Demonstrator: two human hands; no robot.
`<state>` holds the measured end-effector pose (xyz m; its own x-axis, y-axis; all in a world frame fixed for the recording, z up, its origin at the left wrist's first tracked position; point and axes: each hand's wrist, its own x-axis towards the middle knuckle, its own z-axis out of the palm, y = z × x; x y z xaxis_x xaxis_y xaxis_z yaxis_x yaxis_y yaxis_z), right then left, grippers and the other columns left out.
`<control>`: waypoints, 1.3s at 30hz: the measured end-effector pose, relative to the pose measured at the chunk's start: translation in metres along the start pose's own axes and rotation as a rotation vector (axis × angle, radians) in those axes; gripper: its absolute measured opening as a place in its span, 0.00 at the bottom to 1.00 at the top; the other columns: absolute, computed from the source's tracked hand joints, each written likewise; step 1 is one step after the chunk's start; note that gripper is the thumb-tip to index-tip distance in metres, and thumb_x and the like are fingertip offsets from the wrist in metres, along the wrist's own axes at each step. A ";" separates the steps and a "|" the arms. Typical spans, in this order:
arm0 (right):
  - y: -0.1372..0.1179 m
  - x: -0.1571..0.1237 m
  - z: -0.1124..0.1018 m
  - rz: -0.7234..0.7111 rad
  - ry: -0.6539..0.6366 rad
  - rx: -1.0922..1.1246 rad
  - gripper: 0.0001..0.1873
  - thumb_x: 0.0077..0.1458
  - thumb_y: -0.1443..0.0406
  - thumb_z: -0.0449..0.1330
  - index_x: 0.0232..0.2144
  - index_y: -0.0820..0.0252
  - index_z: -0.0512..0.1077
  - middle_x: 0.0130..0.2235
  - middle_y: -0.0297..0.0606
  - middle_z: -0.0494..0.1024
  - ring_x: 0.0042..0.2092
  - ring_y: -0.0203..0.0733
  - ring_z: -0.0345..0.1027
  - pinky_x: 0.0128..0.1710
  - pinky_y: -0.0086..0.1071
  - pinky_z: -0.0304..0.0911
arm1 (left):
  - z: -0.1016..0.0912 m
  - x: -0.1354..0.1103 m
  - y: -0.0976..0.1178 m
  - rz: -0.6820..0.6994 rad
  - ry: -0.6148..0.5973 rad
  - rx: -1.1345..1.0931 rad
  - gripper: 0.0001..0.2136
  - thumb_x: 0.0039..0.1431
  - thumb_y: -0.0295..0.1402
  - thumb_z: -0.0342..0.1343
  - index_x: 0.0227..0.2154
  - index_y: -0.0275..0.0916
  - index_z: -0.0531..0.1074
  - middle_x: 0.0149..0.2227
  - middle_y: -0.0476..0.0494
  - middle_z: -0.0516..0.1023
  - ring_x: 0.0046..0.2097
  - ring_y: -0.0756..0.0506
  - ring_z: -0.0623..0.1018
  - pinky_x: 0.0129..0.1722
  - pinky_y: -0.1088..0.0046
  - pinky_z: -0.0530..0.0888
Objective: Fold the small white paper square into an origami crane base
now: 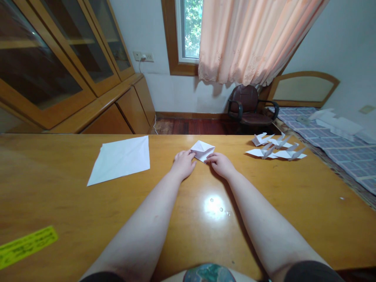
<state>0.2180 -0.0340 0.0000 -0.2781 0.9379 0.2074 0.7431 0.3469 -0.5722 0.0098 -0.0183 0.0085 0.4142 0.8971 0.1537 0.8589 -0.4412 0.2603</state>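
Observation:
A small folded piece of white paper [202, 147] lies near the table's far edge, between my two hands. My left hand [183, 164] rests on the table with its fingertips at the paper's left corner. At the lower right edge of the paper, the fingers of my right hand [221, 164] are bent and pressed together on it. Several folded paper cranes [266, 150] stand grouped to the right. Off to the left lies a flat stack or sheet of white paper [125, 160]; how many sheets it has I cannot tell.
The wooden table [117, 219] carries a yellow label [28, 246] at its left front. Past the far edge are a brown armchair [248, 103] and a pink curtain [249, 39]. A glass-door cabinet [88, 86] stands at the left, a bed [331, 137] at the right.

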 end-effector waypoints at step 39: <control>0.003 0.002 0.004 -0.073 -0.026 -0.054 0.12 0.57 0.65 0.59 0.42 0.55 0.80 0.46 0.42 0.78 0.48 0.45 0.70 0.52 0.38 0.64 | -0.014 -0.002 0.008 -0.020 0.022 0.098 0.11 0.62 0.33 0.48 0.36 0.40 0.77 0.40 0.40 0.80 0.44 0.38 0.75 0.44 0.59 0.70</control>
<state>0.2172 -0.0313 -0.0049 -0.3479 0.9098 0.2264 0.7517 0.4150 -0.5126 0.0121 -0.0237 0.0233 0.3911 0.9044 0.1707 0.8927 -0.4179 0.1688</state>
